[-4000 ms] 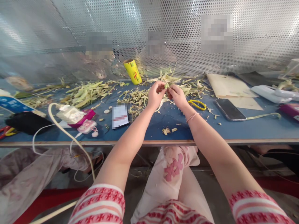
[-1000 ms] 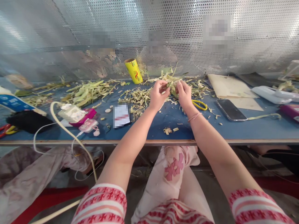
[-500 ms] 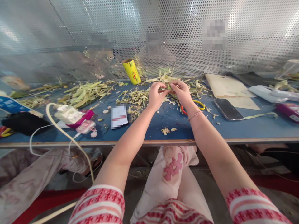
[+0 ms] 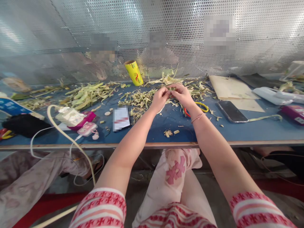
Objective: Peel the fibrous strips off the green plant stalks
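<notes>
Above a heap of pale green plant shreds (image 4: 140, 99), my two hands meet at the fingertips. My left hand (image 4: 159, 98) is closed in a pinch, thumb against fingers. My right hand (image 4: 182, 95) is also pinched, its fingers curled over towards the left ones. Between them shows a small green plant piece (image 4: 171, 90), mostly covered by the fingers. Under my right wrist lie a yellow ring (image 4: 203, 107) and a red-orange one, partly hidden by the arm. A few pale scraps (image 4: 168, 133) lie nearer the table edge.
A yellow cardboard tube (image 4: 134, 73) stands tilted by the perforated metal wall (image 4: 185, 38). Longer plant strips (image 4: 86, 95) lie left. A phone (image 4: 232, 111) and brown paper (image 4: 232, 87) are right. A cream cable (image 4: 71, 139) hangs over the table's left front.
My hands have drawn closer together and turned slightly inward, the right fingers now folding over the green piece. Things on the table have stayed put.
</notes>
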`<state>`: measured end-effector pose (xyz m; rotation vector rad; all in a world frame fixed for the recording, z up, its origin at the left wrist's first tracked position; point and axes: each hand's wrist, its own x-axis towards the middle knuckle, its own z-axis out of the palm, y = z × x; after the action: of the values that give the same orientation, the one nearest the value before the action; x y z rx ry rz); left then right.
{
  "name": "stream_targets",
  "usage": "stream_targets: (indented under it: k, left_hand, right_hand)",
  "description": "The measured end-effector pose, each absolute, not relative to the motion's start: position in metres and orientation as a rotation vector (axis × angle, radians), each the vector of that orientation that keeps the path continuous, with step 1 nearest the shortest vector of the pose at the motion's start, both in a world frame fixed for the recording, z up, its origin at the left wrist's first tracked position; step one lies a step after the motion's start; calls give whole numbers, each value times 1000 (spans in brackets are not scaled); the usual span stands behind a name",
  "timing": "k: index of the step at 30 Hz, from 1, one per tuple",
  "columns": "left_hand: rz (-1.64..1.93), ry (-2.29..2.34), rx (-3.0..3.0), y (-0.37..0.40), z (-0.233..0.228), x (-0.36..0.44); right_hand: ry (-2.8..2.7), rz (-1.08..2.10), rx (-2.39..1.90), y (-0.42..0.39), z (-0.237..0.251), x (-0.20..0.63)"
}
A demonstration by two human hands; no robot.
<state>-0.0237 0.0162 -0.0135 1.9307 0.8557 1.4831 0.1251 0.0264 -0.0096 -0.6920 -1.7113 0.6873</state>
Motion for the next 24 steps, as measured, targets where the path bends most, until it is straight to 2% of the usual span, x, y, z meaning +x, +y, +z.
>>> stream_targets:
  k: [5, 13, 24]
  left_hand:
    - [1374, 737, 1968, 10, -8, -27]
    - [1390, 805, 1972, 14, -13, -25]
    - [1451, 829, 1964, 14, -13, -21]
  right_hand:
    - [-1772, 566, -708, 24, -6, 132]
    - [-1821, 349, -835, 14, 0, 129]
    - [-1736, 322, -862, 20, -5, 125]
